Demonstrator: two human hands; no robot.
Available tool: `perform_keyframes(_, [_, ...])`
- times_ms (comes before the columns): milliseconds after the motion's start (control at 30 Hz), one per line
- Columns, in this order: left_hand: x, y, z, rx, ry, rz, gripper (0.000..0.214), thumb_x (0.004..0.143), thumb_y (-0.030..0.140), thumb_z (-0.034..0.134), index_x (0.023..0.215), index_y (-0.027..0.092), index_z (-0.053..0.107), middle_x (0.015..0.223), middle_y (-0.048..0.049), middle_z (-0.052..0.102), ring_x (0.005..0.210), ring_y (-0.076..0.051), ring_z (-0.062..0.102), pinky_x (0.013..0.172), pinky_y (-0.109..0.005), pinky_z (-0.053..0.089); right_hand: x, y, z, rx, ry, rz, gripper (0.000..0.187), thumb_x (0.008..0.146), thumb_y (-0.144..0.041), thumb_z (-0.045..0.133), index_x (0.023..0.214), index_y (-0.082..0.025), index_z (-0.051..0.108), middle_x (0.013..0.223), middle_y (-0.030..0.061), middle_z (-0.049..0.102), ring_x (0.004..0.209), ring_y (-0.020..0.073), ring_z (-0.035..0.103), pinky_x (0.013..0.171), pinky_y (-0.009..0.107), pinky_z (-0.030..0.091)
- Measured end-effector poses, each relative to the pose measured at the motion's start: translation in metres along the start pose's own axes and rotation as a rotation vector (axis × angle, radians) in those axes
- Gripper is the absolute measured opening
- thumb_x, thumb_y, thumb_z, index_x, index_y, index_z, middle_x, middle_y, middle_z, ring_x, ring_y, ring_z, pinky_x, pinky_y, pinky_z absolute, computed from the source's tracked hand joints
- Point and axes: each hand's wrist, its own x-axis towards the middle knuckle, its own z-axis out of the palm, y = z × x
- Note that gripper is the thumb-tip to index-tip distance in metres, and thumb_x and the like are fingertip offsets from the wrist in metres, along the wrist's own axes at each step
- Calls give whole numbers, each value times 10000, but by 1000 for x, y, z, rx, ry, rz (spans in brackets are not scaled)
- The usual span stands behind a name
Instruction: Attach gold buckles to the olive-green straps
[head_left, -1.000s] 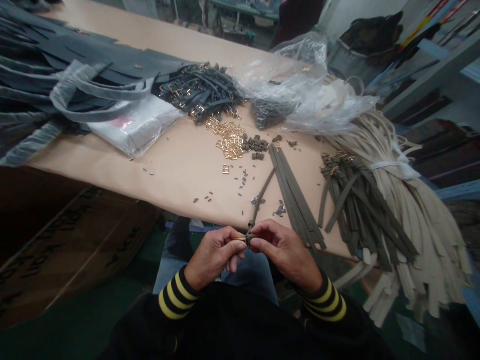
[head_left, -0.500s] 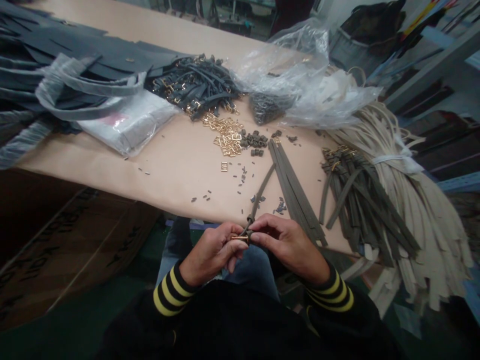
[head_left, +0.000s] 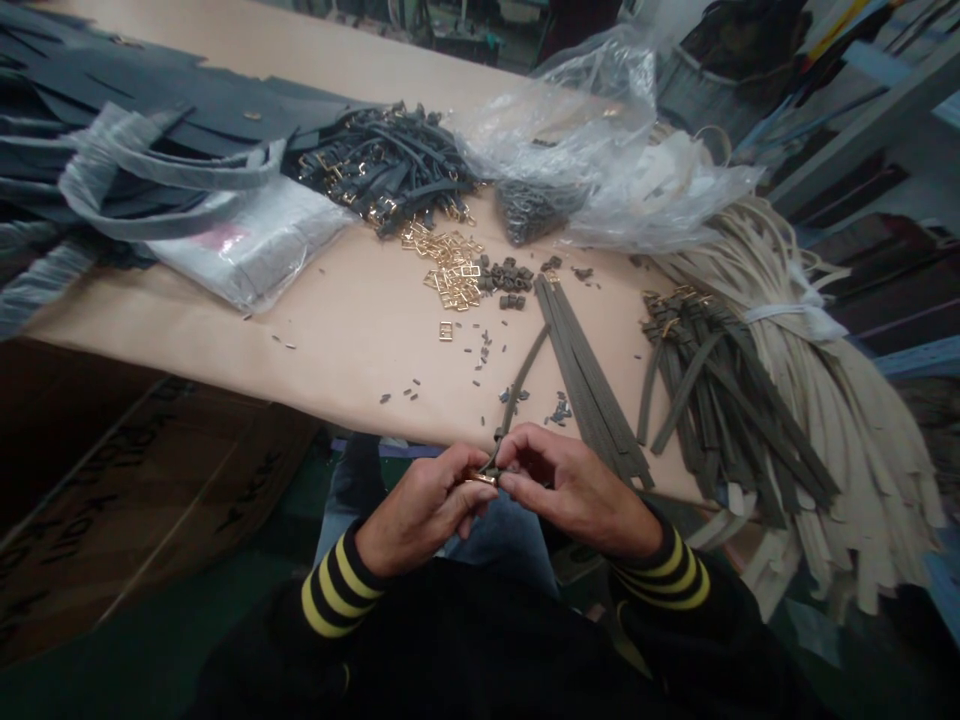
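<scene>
My left hand (head_left: 427, 500) pinches a gold buckle (head_left: 484, 479) at the near end of an olive strap (head_left: 517, 385). My right hand (head_left: 566, 485) grips the same strap end just right of the buckle, thumb and forefinger close together. A strap loop (head_left: 499, 433) sits around the strap above my fingertips. From there the strap runs up onto the table, its far end beside a bundle of flat olive straps (head_left: 589, 380). My fingers partly hide the buckle and the strap's folded end.
Gold buckles (head_left: 454, 270) and olive loops (head_left: 510, 275) lie in piles mid-table (head_left: 352, 340). Finished-looking olive straps (head_left: 720, 390) and beige strips (head_left: 832, 420) lie right. Behind are dark buckled straps (head_left: 390, 165) and clear plastic bags (head_left: 630, 190). A cardboard box (head_left: 187, 510) stands lower left.
My right fingers have shifted slightly at the strap end, and the buckle has tilted a little in my left hand. The view has moved slightly.
</scene>
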Motion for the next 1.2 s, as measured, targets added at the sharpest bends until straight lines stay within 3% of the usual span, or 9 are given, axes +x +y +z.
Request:
perform_keyframes(200, [0,-6,2,171,130,74,203,722,321,533,800,134,531,557,48,445,489,-72,382,457,-178,324,3,3,6,-10,1,35,60,717,-132,486,764,-150,453,610,-49,401,510,60,370,460,167,334])
perform_keyframes(367, [-1,-7,4,132,157,71,203,737,327,507,784,134,549,597,26,484,533,-84,413,499,-187,342,2,8,8,-34,30,-19,85,741,-167,505,818,-142,481,640,-30,454,540,70,423,492,178,377])
perform_keyframes(567, [-2,-9,6,-19,377,31,165,710,309,491,679,147,508,488,73,361,425,-55,317,410,-166,277,6,1,-1,-308,147,-304,135,777,-121,459,893,-136,527,779,47,572,705,130,529,639,251,442])
perform_keyframes(667, [-5,-7,4,-59,407,13,181,706,323,488,656,149,490,463,83,319,398,-47,273,379,-165,230,11,-6,-13,-554,226,-480,184,772,-170,499,948,-128,534,939,105,574,903,195,501,790,342,412])
perform_keyframes(733, [-8,-4,3,-87,394,5,203,705,342,486,644,148,482,460,78,331,396,-47,282,375,-168,224,14,-11,-21,-712,177,-508,294,748,-256,553,1008,-123,516,1039,132,544,985,233,458,841,394,369])
perform_keyframes(867, [-12,-3,2,-129,385,-4,231,707,366,480,636,145,474,454,71,346,395,-49,292,375,-174,224,16,-22,-26,-858,-114,-363,220,755,-327,547,860,-134,551,792,86,588,743,193,522,649,306,388])
perform_keyframes(933, [-13,-5,4,-149,391,-10,233,716,366,469,633,147,462,449,73,339,391,-46,279,375,-174,218,14,-27,-24,-868,-205,-247,180,781,-320,515,752,-145,546,617,32,541,570,138,483,513,238,312])
perform_keyframes(1033, [-13,-9,8,-153,410,-12,220,719,353,457,621,156,441,447,80,324,391,-44,256,377,-172,215,9,-29,-16,-844,-215,-129,216,778,-346,513,694,-148,526,529,-3,471,478,100,405,461,226,210])
perform_keyframes(1200, [-13,-12,14,-48,465,-30,210,695,329,449,573,159,432,456,78,306,418,-51,265,401,-171,244,5,-24,-3,-768,-215,-29,283,772,-378,515,610,-147,510,477,-24,397,448,84,348,455,231,177])
